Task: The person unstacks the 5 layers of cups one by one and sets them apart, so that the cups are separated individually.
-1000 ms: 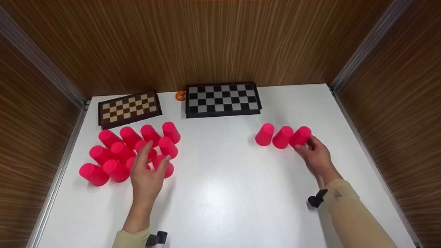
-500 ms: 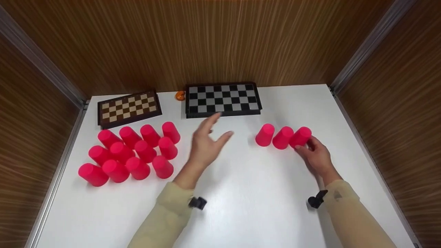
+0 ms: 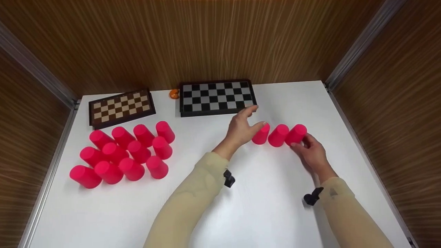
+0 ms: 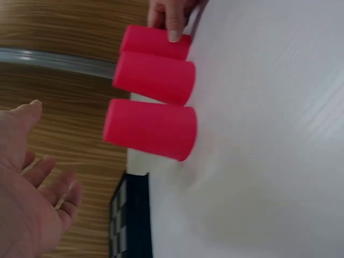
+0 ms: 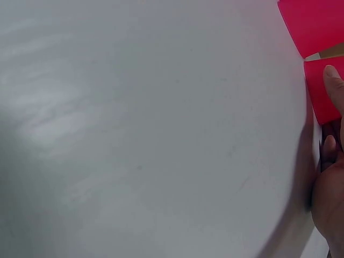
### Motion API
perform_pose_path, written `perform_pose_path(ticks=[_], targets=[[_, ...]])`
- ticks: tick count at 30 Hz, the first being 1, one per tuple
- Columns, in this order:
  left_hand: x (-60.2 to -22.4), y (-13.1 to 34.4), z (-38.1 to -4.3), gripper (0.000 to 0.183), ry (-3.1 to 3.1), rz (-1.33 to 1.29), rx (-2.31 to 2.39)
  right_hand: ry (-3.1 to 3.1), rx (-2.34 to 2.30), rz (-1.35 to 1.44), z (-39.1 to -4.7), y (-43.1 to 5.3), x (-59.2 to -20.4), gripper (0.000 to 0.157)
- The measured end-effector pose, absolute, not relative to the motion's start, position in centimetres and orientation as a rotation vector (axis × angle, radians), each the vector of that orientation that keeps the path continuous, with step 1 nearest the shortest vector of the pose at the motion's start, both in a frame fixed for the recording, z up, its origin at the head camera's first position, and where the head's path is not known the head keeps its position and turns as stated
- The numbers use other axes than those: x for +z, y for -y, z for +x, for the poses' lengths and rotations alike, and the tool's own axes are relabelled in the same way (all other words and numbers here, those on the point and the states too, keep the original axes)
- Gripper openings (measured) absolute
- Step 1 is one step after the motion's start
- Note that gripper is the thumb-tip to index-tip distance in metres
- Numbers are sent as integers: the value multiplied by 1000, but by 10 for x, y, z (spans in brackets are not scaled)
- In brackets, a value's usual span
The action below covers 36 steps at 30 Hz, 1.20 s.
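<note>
Three red plastic cups stand upside down in a row on the right side of the table. Around the rightmost cup, my right hand has its thumb in front and fingers behind. The middle cup stands beside it. Near the leftmost cup is my left hand, thumb and fingers spread apart and holding nothing. In the head view its thumb overlaps that cup's top edge; the left wrist view shows a gap between hand and cup. The right wrist view catches only part of my right hand and two cups.
Several more upside-down red cups stand in three rows at the left. Behind them lies a brown chessboard. A black-and-grey chessboard and a small orange object lie along the back wall. Wood-patterned panels enclose the white table.
My left hand has swung from the rows of cups at the left across to the leftmost cup of the right row. My right hand stays on the rightmost cup. The head view has shifted slightly.
</note>
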<state>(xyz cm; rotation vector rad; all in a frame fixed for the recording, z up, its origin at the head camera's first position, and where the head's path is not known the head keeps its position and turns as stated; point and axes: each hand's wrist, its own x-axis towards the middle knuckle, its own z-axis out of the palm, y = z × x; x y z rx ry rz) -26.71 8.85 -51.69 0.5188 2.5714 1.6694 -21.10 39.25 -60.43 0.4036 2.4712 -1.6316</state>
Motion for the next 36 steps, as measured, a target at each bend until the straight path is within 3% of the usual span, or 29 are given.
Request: perform_pose_path(ticks=[11,19,36], targets=[[-559,-111,-270,56,-2585,420,1521,-2414,-1713,409,-215,-381,-607,86],[-567,-101,-264,52,-2609,437,1539,-2491,-1652,355,-215,-384,-607,84],[-582,15,-259,53,-2723,-47,1958,-2460,-1677,386,-212,-394,-607,87]])
